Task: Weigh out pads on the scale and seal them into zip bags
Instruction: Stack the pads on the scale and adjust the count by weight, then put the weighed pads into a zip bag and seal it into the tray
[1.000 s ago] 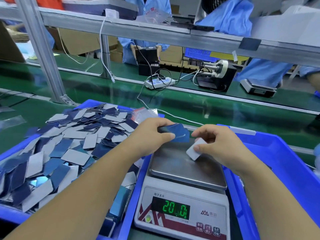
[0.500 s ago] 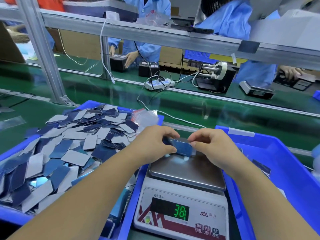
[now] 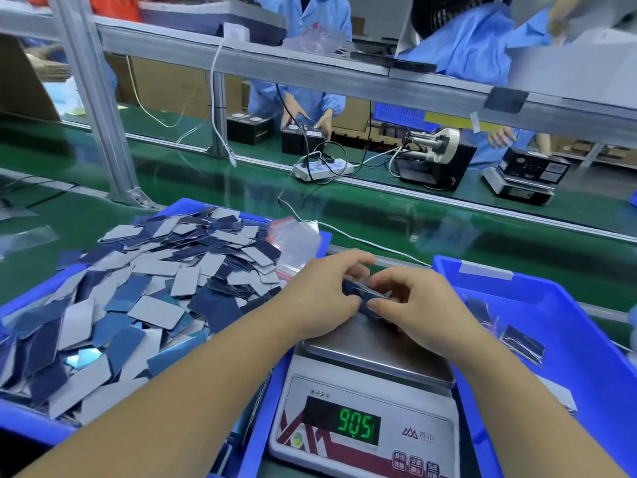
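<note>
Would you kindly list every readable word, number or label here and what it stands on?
"905": green digits on the scale display, decimal point unclear.
Chinese characters above the display, beside the logo and on the buttons: too blurred.
Red print on the shelf bag: unreadable.

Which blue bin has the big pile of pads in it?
The left bin: it is heaped with loose pads. The right bin holds only a few bagged ones.

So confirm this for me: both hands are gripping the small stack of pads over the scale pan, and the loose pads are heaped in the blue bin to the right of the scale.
One thing is wrong: the loose pads are heaped in the blue bin to the left of the scale, as the head view shows. The rest holds: left hand and right hand grip the small stack over the pan.
</note>
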{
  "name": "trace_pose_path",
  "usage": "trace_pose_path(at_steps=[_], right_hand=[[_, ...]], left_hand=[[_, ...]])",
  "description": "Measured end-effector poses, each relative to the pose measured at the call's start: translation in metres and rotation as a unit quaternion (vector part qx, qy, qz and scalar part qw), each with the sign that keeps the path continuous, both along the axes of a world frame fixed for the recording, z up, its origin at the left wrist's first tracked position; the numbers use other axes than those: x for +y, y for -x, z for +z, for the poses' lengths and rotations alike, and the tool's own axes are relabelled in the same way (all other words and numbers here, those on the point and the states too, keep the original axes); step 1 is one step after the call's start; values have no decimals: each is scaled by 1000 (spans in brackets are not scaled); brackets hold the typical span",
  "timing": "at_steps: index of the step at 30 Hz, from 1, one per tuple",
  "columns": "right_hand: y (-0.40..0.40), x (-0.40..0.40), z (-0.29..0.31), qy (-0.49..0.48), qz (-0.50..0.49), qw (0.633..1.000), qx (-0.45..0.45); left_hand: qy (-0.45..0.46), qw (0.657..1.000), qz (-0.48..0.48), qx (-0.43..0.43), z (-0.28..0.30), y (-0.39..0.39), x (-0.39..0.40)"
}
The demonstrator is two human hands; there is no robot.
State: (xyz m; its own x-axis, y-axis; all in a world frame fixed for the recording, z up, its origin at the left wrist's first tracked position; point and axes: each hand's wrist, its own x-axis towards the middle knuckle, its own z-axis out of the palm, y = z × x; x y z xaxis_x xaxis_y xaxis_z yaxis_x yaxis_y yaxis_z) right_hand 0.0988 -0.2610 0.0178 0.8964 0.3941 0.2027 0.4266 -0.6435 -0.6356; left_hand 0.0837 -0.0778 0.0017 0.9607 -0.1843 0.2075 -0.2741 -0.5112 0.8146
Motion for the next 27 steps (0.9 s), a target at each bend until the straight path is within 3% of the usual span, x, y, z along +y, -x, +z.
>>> trace_pose_path(at_steps=[3,8,11,13,16,20,23,27], right_hand=[[0,-1,1,22,-10,999,-28],[2,8,-4,57,30,997,-50],[2,6,-2,68,29,995,-62],[-1,2,-2,50,13,997,-59],[-3,-2,-1,7,1,1000,-22],[1,3,-3,74,27,997,-17],[2,3,-2,76,40,996,-34],[3,6,-4,77,41,995,-49]], left_hand=[[24,999,-31,31,3,3,-3],[-12,991,-122,50,0,6,-5],[26,990,-126,64,1,4,-5],[66,993,-82,44,3,-2,-2],[89,991,97,-14,6,-17,20],[-63,963,260,22,-6,-36,57],[-216,934,268,95,-19,-46,63],[-288,906,295,102,-25,-49,60]])
